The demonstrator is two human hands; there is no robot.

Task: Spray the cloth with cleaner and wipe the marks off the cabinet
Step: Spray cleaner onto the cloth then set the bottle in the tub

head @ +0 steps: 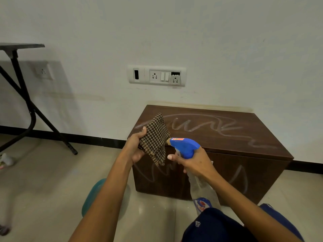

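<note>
A low dark-brown cabinet [227, 137] stands against the wall, with white scribbled marks [201, 126] across its top and more on its front. My left hand [135, 147] holds a brown checked cloth [156, 138] up in front of the cabinet's left corner. My right hand [194, 163] grips a clear spray bottle [201, 189] by its blue trigger head [183, 145], index finger on the trigger. The nozzle points left and nearly touches the cloth.
A white socket panel [156, 75] is on the wall above the cabinet. A black folding table's legs [26, 102] stand at the left. A teal object [92, 194] lies on the tiled floor under my left forearm. My knee in dark blue fabric [218, 226] is bottom right.
</note>
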